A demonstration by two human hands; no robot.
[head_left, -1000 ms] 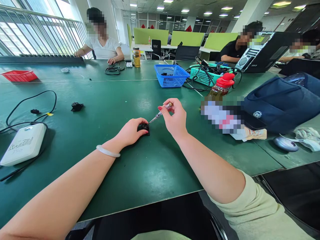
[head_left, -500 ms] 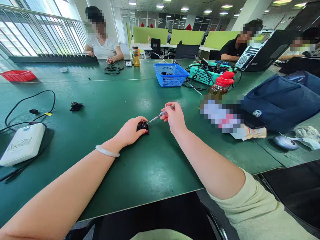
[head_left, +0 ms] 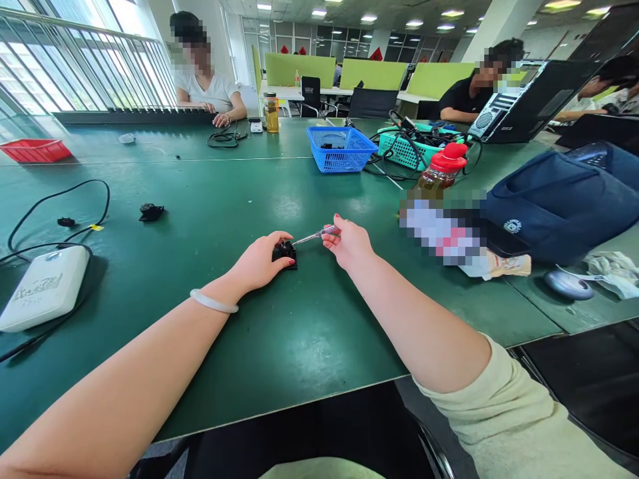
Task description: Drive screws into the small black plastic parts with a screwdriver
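My left hand (head_left: 260, 261) is closed around a small black part (head_left: 286, 253) on the green table, thumb on the near side and fingers on the far side. What kind of part it is I cannot make out. My right hand (head_left: 349, 242) grips a screwdriver (head_left: 315, 235) by its clear handle. The thin metal shaft slopes down leftward, and its tip meets the top of the black part. Some of the handle is hidden in my fingers. Farther left, a similar-looking black piece (head_left: 151, 212) rests on the table.
A white box (head_left: 46, 287) with black cables lies left. Beyond my hands stand a blue basket (head_left: 341, 150) and a green basket (head_left: 407, 148) of cables. To the right are a red-lidded bottle (head_left: 442, 169), a dark blue bag (head_left: 559, 199) and a mouse (head_left: 568, 285). Co-workers sit across the table.
My right hand has lowered slightly, and the screwdriver lies at a flatter angle, its tip still at the black part. A co-worker's long black bar at the back left has shifted right.
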